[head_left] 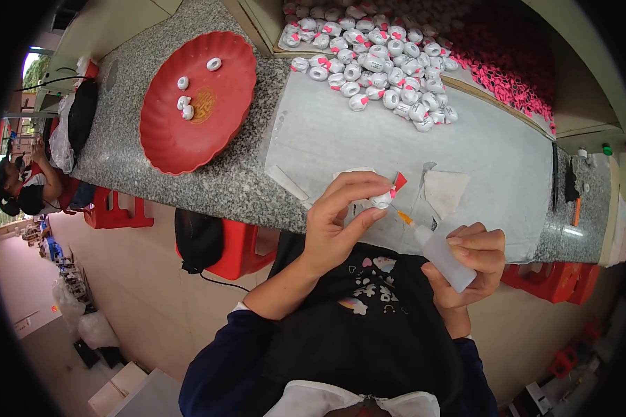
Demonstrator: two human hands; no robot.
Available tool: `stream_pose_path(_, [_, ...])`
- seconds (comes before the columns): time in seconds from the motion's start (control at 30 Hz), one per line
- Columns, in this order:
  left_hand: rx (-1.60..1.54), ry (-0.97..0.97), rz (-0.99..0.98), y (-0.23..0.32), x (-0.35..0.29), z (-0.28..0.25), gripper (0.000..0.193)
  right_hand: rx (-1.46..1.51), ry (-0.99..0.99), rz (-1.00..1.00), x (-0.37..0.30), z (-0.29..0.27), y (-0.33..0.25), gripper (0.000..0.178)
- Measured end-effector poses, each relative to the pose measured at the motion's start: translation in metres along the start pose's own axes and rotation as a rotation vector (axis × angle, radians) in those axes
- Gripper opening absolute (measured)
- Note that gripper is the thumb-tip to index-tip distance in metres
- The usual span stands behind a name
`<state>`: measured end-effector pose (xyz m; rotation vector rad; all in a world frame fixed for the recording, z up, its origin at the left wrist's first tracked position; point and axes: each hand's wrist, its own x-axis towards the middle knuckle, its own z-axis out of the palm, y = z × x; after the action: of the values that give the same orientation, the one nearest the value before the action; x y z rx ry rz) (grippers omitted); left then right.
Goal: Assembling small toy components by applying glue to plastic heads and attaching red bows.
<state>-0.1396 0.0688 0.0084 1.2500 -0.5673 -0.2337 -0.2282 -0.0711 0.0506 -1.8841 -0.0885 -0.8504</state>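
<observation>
Between the thumb and fingers of my left hand [344,222] is a small white molded figure piece [381,200] with a bit of pink on it. A small red wedge-shaped piece [400,181] shows right beside it; I cannot tell whether they touch. My right hand [469,260] is wrapped round a translucent white squeeze bottle [446,258], tilted up to the left. Its orange needle tip [404,217] points at the white piece, close to it. Both hands are above the front part of a pale sheet [327,139] on the bench.
Many white pieces with pink bows [389,62] are heaped at the back, beside a pile of small pink parts [515,76]. A red scalloped tray [160,132] at left holds several white pieces. Scraps of white paper [446,193] lie near my hands. Another person [31,181] sits far left.
</observation>
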Motion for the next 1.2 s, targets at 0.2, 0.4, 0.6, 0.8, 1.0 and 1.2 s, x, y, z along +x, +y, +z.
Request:
stream_pose_path(0.2, [-0.116,0.139,-0.056,0.006,0.007,-0.02,0.031,0.172,0.08,0.253,0.026,-0.02,0.028,0.031])
stream_pose_path(0.4, [-0.218,0.201,-0.118,0.01,0.006,-0.024,0.034,0.192,0.001,0.585,0.099,-0.04,0.099,0.02])
stream_pose_path(0.6, [-0.189,0.209,-0.168,0.008,0.003,-0.016,0.033,-0.628,0.012,0.387,0.155,-0.021,0.174,0.026])
stream_pose_path(0.8, [-0.205,0.19,-0.173,0.005,0.005,-0.016,0.033,-0.972,-0.04,0.377,0.162,-0.025,0.183,0.029])
stream_pose_path(1.0, [-0.285,0.158,-0.192,0.004,0.003,-0.017,0.034,0.167,0.04,0.628,0.121,-0.026,0.107,0.012])
stream_pose_path(1.2, [-0.419,0.11,-0.263,0.006,0.005,0.0,0.035,0.596,-0.062,0.763,0.051,-0.004,0.042,0.008])
